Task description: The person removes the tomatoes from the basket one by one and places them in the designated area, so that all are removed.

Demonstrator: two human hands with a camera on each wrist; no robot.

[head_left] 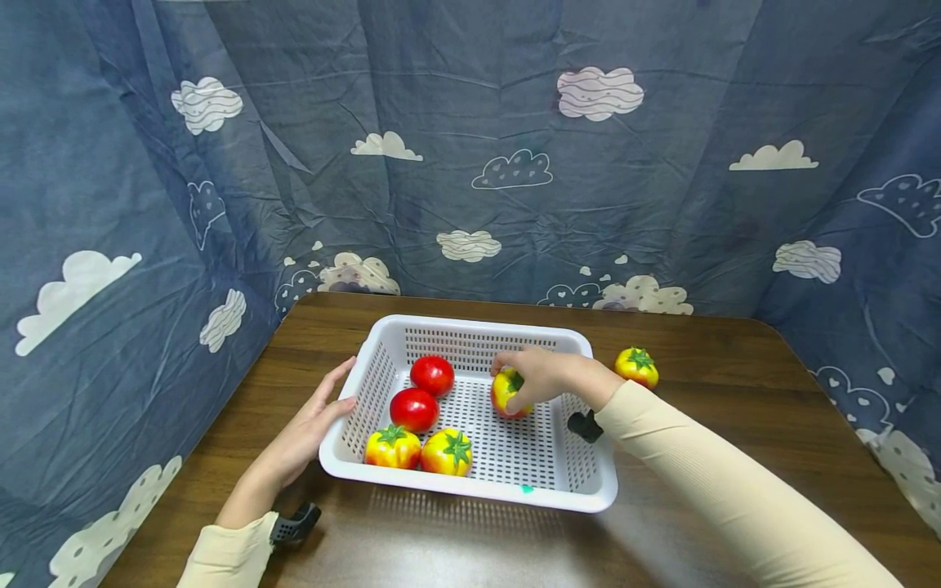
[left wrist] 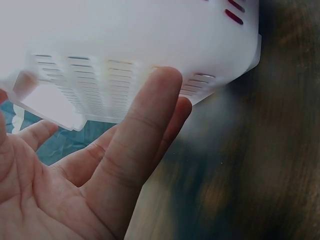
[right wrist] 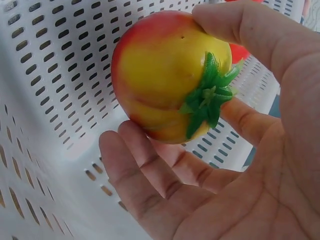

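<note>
My right hand [head_left: 540,377] reaches into the right half of a white perforated plastic basket [head_left: 470,487]. Thumb and fingers there grip a yellow-and-red tomato [head_left: 501,395]; the right wrist view shows the same tomato [right wrist: 160,80] with its green leafy top facing the palm. At the basket's left side is my left hand [head_left: 305,433], with thumb and fingertips right at the rim. Its fingers [left wrist: 137,130] look fairly straight beside the basket wall in the left wrist view. Inside the basket's left half lie two red tomatoes [head_left: 415,409] and two yellow-and-red tomatoes [head_left: 447,452].
Another yellow-and-red tomato [head_left: 636,367] sits on the brown wooden table [head_left: 706,367], right of the basket and behind my right forearm. A dark blue curtain [head_left: 470,204] with cloud prints hangs round the table's back and sides.
</note>
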